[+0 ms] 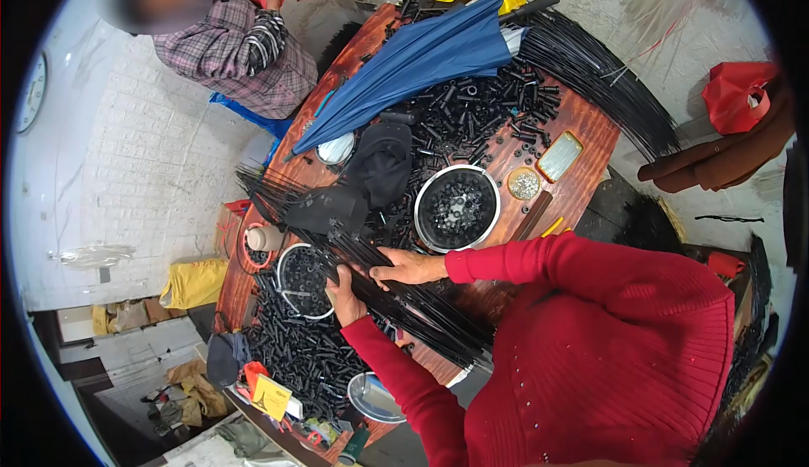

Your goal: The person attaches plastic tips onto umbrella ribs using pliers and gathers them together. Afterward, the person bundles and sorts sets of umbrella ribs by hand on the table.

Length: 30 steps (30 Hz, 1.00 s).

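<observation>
A bundle of thin black rods (430,320), which look like umbrella ribs, lies slantwise across the table's near side. My left hand (344,297) is closed around the bundle near its far end, thumb on top. Slightly further right, my right hand (410,266) rests over the same rods with its fingers curled round them; its fingertips are partly hidden. Just left of my left hand stands a white-rimmed bowl (331,314) of small black parts. Behind my right hand is a larger metal-rimmed bowl (496,212) with small dark parts.
Black tubular parts (295,349) are heaped on the wooden table (590,147). Further off lie a folded blue umbrella (404,75), a black cap (379,164) and another rod bundle (598,71). A phone (559,156) lies right. Across the table is a person in a plaid top (244,54).
</observation>
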Available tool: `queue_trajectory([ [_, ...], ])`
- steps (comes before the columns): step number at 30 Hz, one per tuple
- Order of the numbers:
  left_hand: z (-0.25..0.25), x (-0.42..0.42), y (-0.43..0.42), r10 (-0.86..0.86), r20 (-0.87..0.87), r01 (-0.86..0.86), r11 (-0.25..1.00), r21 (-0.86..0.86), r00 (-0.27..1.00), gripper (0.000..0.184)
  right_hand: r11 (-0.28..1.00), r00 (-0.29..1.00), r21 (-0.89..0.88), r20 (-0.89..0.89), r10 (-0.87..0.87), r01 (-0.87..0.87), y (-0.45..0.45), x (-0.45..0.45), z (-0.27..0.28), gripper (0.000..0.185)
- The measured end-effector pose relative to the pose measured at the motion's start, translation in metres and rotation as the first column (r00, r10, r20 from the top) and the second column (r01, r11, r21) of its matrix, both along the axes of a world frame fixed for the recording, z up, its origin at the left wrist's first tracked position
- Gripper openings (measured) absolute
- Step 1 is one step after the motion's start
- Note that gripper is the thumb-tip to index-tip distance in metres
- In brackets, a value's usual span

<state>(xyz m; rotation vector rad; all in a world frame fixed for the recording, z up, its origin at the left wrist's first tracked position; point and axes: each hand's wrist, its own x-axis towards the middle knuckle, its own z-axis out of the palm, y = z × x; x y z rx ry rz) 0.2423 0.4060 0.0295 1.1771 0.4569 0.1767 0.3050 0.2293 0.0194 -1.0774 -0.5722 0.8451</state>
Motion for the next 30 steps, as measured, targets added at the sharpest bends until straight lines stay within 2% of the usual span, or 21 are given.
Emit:
queue_trajectory([
  [10, -0.011, 0.006, 0.005, 0.053, -0.054, -0.054, 0.998, -0.011, 0.997, 0.022, 0.999, 1.0, 0.038, 0.02, -0.022, 0.022, 0.007, 0.001, -0.011, 0.042],
  [17, -0.024, 0.018, 0.01, 0.109, -0.069, -0.112, 0.993, -0.046, 0.992, 0.029, 0.995, 0.998, -0.088, 0.034, -0.05, 0.052, 0.011, 0.003, -0.004, 0.053],
  [20, -0.024, 0.02, 0.013, 0.187, -0.105, -0.187, 0.982, 0.014, 0.977, 0.033, 0.99, 0.999, -0.139, 0.012, -0.036, 0.037, 0.017, 0.003, -0.006, 0.059],
  [22, -0.018, 0.02, 0.012, 0.164, -0.107, -0.163, 0.986, 0.011, 0.981, 0.034, 0.986, 1.0, -0.166, -0.003, -0.029, 0.028, 0.025, 0.002, -0.018, 0.062],
  [25, -0.014, 0.02, 0.011, 0.116, -0.108, -0.116, 0.993, 0.009, 0.987, 0.037, 0.953, 0.931, -0.174, 0.315, -0.183, 0.247, 0.037, 0.001, -0.036, 0.068],
  [26, -0.016, 0.021, 0.011, 0.123, -0.12, -0.122, 0.992, 0.018, 0.985, 0.038, 0.953, 0.932, -0.176, 0.313, -0.183, 0.246, 0.038, -0.001, -0.041, 0.068],
  [29, -0.021, 0.025, 0.012, 0.133, -0.143, -0.129, 0.991, 0.033, 0.981, 0.04, 0.987, 0.993, -0.115, -0.028, -0.116, 0.112, 0.032, 0.005, -0.025, 0.071],
  [30, -0.022, 0.026, 0.011, 0.117, -0.13, -0.114, 0.993, 0.029, 0.985, 0.041, 0.987, 0.993, -0.117, -0.028, -0.118, 0.114, 0.033, 0.005, -0.028, 0.071],
])
